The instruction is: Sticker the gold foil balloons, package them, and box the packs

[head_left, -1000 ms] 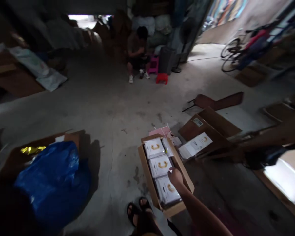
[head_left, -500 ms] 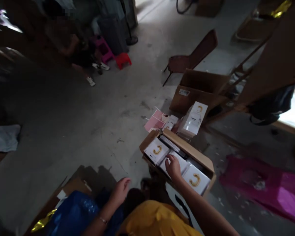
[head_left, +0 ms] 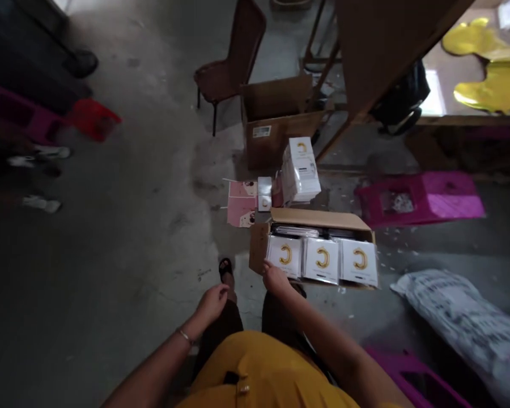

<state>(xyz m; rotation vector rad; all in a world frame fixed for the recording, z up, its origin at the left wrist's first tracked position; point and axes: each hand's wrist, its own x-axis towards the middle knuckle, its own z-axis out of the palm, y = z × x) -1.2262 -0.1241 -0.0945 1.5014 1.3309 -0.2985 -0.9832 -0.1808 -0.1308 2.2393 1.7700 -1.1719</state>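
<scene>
An open cardboard box (head_left: 314, 216) stands before me, filled with flat plastic-wrapped packs. Three front packs show a gold C-shaped balloon picture: a left pack (head_left: 284, 256), a middle pack (head_left: 322, 259) and a right pack (head_left: 359, 261). My right hand (head_left: 276, 279) is at the box's near left corner, its fingers closed over the edge beside the left pack. Left of the box, over my leg, my left hand (head_left: 213, 300) hangs in the air. Its fingers are curled together, with nothing visible in them.
Behind the box are a stack of similar packs (head_left: 301, 173), a pink printed sheet (head_left: 240, 201) and a larger open carton (head_left: 276, 133). A brown chair (head_left: 233, 65) stands farther back. Pink stools (head_left: 450, 195) and a stuffed plastic sack (head_left: 463, 317) are at right. A person's feet show at left.
My view has swung right and down. My right hand has moved from the middle pack to the box's near left corner. The middle pack's gold C now shows. My left hand's fingers are more curled.
</scene>
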